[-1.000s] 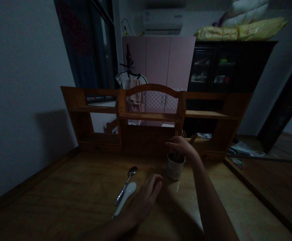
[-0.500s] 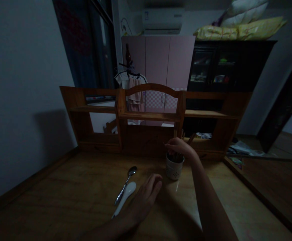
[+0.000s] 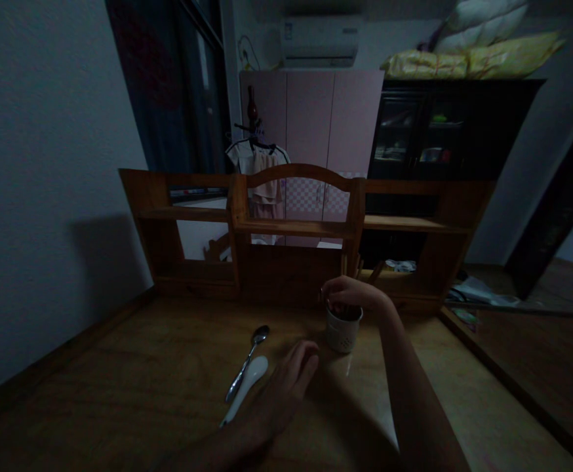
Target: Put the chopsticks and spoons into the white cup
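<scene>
My right hand [image 3: 353,293] curls over the mouth of the cup [image 3: 344,335] directly beneath it, with sticks [image 3: 360,266] rising behind the knuckles. I cannot tell if the fingers pinch any. My left hand [image 3: 286,387] lies flat and open, with a white spoon [image 3: 247,383] just to its left.

You have open tabletop [image 3: 119,393] across the lower left of the frame and along the lower right. At mid-frame the wooden shelf unit [image 3: 294,228] walls off the far edge. The white cup [image 3: 344,335] stands just before it. A metal spoon [image 3: 259,336] and a white spoon [image 3: 253,372] lie left of centre.
</scene>
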`<state>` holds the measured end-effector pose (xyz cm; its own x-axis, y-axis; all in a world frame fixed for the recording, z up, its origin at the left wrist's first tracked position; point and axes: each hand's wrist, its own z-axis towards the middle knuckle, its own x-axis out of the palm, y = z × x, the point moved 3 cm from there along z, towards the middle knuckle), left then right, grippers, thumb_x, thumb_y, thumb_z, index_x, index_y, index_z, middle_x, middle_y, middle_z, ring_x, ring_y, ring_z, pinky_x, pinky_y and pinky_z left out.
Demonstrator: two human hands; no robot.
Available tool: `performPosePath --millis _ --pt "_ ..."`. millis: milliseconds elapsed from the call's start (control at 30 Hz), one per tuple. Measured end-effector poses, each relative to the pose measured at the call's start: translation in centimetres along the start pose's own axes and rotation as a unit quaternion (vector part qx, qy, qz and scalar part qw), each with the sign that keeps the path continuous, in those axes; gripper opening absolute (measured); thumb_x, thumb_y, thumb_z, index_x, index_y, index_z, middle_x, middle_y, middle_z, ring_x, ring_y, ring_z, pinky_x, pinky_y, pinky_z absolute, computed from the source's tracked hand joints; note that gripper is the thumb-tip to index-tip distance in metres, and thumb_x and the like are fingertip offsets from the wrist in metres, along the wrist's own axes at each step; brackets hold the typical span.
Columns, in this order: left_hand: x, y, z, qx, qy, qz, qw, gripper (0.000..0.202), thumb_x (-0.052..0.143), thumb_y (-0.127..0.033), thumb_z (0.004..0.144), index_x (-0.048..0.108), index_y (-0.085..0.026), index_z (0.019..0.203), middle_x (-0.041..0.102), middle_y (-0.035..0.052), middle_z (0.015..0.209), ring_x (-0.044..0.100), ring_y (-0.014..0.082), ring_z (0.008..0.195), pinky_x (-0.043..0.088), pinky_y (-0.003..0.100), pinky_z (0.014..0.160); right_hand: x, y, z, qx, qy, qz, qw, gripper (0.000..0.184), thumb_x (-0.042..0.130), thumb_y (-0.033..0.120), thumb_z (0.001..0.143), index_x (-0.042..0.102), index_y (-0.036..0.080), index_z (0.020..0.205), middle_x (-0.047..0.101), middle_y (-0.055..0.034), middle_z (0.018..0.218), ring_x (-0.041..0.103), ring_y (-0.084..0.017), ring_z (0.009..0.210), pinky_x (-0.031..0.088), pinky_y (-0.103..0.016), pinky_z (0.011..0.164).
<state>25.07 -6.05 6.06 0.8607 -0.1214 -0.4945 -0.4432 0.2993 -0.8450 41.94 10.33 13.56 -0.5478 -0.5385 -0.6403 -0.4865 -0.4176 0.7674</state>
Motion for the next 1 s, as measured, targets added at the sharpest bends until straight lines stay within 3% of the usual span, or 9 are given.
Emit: performPosePath --millis 200,500,767,1000 --pt "0.25 0.24 0.03 0.005 -0.004 0.004 1.000 0.035 0.027 -0.045 0.098 0.050 -0.026 0.115 0.056 0.0020 0.119 0.051 0.0170 0.111 0.038 0.030 0.099 -0.33 -0.40 -0.16 0.009 0.002 0.004 1.000 0.021 0.055 0.022 0.077 0.064 0.013 0.093 0.066 -0.0042 0.072 0.063 -0.015 0.064 0.050 -0.023 0.058" --pt "0.49 0.73 0.06 0.002 -0.007 0.003 1.000 0.037 0.028 -0.047 0.098 0.051 -0.024 0.115 0.057 0.0032 0.116 0.053 0.0182 0.107 0.038 0.031 0.098 -0.81 -0.61 -0.49 0.003 -0.012 -0.012 1.000 0.024 0.059 0.033 0.082 0.067 0.013 0.091 0.060 -0.0014 0.064 0.055 -0.011 0.055 0.039 -0.018 0.048" --pt "0.53 0.63 0.14 0.003 -0.003 -0.009 1.000 0.035 0.029 -0.047 0.098 0.051 -0.026 0.114 0.057 0.0019 0.116 0.053 0.0176 0.107 0.039 0.031 0.098 -0.64 -0.62 -0.23 0.012 -0.005 -0.032 0.999 0.025 0.060 0.034 0.081 0.069 0.012 0.090 0.062 -0.0029 0.067 0.055 -0.012 0.057 0.042 -0.020 0.051" --pt "0.18 0.11 -0.04 0.000 0.006 -0.003 1.000 0.035 0.026 -0.046 0.098 0.050 -0.026 0.115 0.057 0.0016 0.117 0.054 0.0171 0.106 0.038 0.030 0.098 -0.69 0.25 -0.87 -0.017 0.008 -0.031 0.999 0.032 0.062 0.032 0.082 0.065 0.016 0.109 0.061 -0.0016 0.073 0.054 -0.011 0.059 0.042 -0.018 0.050"
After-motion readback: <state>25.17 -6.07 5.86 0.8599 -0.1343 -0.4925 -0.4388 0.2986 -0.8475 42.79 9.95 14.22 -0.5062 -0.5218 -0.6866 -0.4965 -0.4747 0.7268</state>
